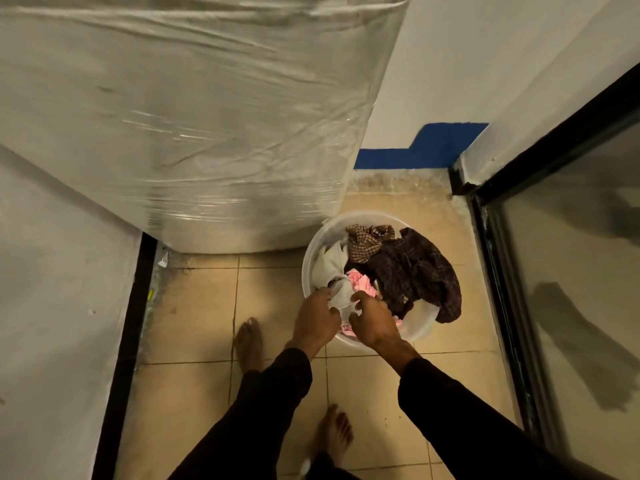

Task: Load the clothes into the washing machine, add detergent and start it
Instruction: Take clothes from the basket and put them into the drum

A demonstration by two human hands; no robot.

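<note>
A person's left hand [317, 315] and right hand [372, 318] both pinch a white garment [332, 268] at the near edge of a round white basin [420, 329]. The basin, heaped with checked, dark and pink clothes [412, 268], sits on the tiled floor [194, 313] just beside the plastic-wrapped washing machine [194, 116].

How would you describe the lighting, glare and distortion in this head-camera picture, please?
Head view: dim, warm light; glare streaks on the plastic-wrapped washing machine; wide-angle bending of the walls and door frame; soft shadows of arms on the glass door; left hand and right hand slightly soft at the white garment.
</note>
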